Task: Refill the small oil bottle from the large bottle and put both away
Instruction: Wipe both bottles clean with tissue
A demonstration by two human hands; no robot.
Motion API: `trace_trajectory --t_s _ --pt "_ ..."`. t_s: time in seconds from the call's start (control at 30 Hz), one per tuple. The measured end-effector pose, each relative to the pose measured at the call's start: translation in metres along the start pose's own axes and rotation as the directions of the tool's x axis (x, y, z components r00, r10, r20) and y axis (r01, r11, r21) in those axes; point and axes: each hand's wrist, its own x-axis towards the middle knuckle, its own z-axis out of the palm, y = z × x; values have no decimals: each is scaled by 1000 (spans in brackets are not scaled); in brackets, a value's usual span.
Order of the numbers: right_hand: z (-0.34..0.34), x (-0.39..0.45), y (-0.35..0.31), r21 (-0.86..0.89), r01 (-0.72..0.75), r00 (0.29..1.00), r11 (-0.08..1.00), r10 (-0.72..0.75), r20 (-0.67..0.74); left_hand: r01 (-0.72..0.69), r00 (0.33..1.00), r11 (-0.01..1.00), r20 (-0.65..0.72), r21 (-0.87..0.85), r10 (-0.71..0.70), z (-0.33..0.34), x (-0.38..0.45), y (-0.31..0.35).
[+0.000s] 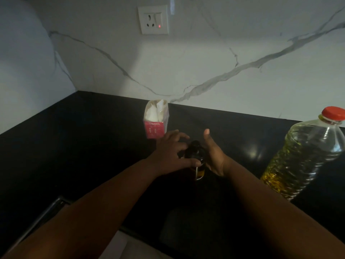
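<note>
Curling round the small dark glass bottle [196,157], left hand [171,152] grips; right hand [214,154] open-palmed beside.

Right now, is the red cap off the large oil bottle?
No, the red cap sits on the large oil bottle, which stands on the counter untouched.

Dim black countertop [84,139] meets veined white marble wall [224,58] bearing a socket [153,20].

We see the small dark bottle [196,156] only in part, its sides masked by the left hand [171,152] and right hand [214,156]; the label print is unreadable. The picture's right edge crops the large oil bottle [306,156].
</note>
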Motion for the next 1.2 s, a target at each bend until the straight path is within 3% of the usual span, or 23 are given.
trace_trajectory --t_s 0.1,0.2,0.4,0.53,0.63,0.77,0.9,1.07,1.2 --pt "0 -14 14 -22 46 978 999 -50 -203 -2 1000 999 6 -40 3 0 1 2" --pt "6 -33 32 -34 127 887 991 -129 -443 37 998 993 45 -112 -32 -4 2 3" --pt "43 -61 61 -105 354 735 929 -346 -583 32 996 987 85 -160 -19 -13 8 8" --pt "54 -65 67 -203 311 584 928 -355 -730 -21 991 988 127 -154 41 -20 14 9" --pt "60 -63 65 -199 277 529 940 -323 -785 -84 978 986 180 -147 110 -26 18 6" --pt "72 -58 70 -158 264 516 952 -277 -811 -156 954 981 239 -115 179 -32 27 4" --pt "91 -49 75 -154 276 457 949 -271 -847 -136 953 973 244 -186 179 -29 34 0" --pt "110 -33 85 -274 331 337 903 -384 -860 -110 946 961 270 -253 180 -31 45 -5" --pt "114 -31 93 -349 269 329 898 -426 -843 -125 924 957 320 -260 208 -33 51 -4"
